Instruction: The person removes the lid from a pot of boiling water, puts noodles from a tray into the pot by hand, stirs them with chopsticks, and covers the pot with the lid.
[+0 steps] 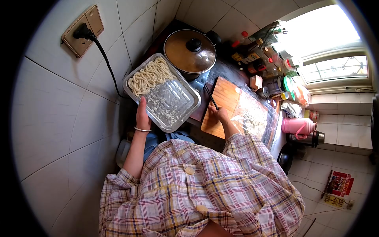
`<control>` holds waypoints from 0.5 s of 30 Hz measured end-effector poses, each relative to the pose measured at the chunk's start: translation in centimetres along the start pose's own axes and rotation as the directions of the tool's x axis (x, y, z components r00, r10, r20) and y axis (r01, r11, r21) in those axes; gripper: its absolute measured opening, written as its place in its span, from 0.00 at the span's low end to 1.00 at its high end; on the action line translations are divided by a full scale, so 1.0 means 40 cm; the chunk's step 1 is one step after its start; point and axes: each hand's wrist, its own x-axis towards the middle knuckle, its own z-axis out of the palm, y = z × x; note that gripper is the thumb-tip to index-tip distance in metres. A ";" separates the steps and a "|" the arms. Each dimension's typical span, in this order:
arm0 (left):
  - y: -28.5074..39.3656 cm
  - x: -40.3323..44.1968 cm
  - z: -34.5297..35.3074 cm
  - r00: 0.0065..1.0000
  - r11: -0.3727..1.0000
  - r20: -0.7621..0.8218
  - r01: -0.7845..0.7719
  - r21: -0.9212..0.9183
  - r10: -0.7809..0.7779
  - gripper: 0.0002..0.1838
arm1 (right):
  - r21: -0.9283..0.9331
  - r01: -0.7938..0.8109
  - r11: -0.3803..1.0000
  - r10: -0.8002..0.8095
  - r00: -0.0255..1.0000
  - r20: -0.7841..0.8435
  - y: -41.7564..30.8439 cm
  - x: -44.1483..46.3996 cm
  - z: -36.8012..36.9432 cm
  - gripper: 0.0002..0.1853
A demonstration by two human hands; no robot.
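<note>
Beside the lidded pot, the left hand grips a tray of noodles; over the wooden board, the right hand holds black chopsticks in closed fingers.

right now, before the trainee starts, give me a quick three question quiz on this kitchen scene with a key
1. Which hand holds the chopsticks?
2. True or false: the pot is uncovered.
3. What lies in one end of the tray?
a) eggs
b) noodles
c) carrots

Key:
1. The right hand.
2. False; a lid sits on it.
3. b
</note>
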 end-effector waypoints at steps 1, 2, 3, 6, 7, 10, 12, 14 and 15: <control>0.001 0.000 0.001 1.000 1.000 -0.008 -0.001 0.006 0.001 0.27 | 0.006 0.000 1.000 0.000 1.000 0.002 -0.002 -0.002 -0.002 0.37; 0.001 0.000 0.001 1.000 1.000 -0.008 -0.001 0.006 0.001 0.27 | 0.006 0.000 1.000 0.000 1.000 0.002 -0.002 -0.003 -0.003 0.37; 0.001 0.000 0.000 1.000 1.000 -0.004 -0.007 0.022 0.007 0.27 | 0.009 0.000 1.000 0.000 1.000 0.010 -0.003 -0.004 -0.006 0.37; -0.002 0.001 -0.001 1.000 0.999 -0.014 -0.013 0.048 0.014 0.28 | 0.013 -0.004 1.000 0.004 1.000 0.018 -0.001 -0.003 -0.005 0.37; -0.002 0.001 -0.001 0.999 0.998 -0.030 -0.015 0.057 0.016 0.28 | 0.014 -0.007 1.000 0.007 1.000 0.019 0.001 -0.001 -0.003 0.36; 0.000 0.001 0.002 1.000 0.998 -0.018 -0.017 0.054 0.018 0.28 | 0.010 -0.006 1.000 0.006 1.000 0.014 0.003 0.001 -0.003 0.36; 0.000 0.000 0.004 1.000 0.998 -0.019 -0.018 0.056 0.020 0.28 | 0.016 -0.009 1.000 0.009 1.000 0.016 0.002 -0.001 -0.003 0.36; 0.004 -0.002 0.007 1.000 0.998 -0.021 -0.020 0.059 0.021 0.27 | 0.022 -0.011 1.000 0.011 1.000 0.019 0.006 0.002 0.000 0.36; 0.005 -0.003 0.009 1.000 0.998 -0.020 -0.012 0.057 0.013 0.27 | 0.019 -0.012 1.000 0.012 1.000 0.016 0.008 0.005 0.002 0.36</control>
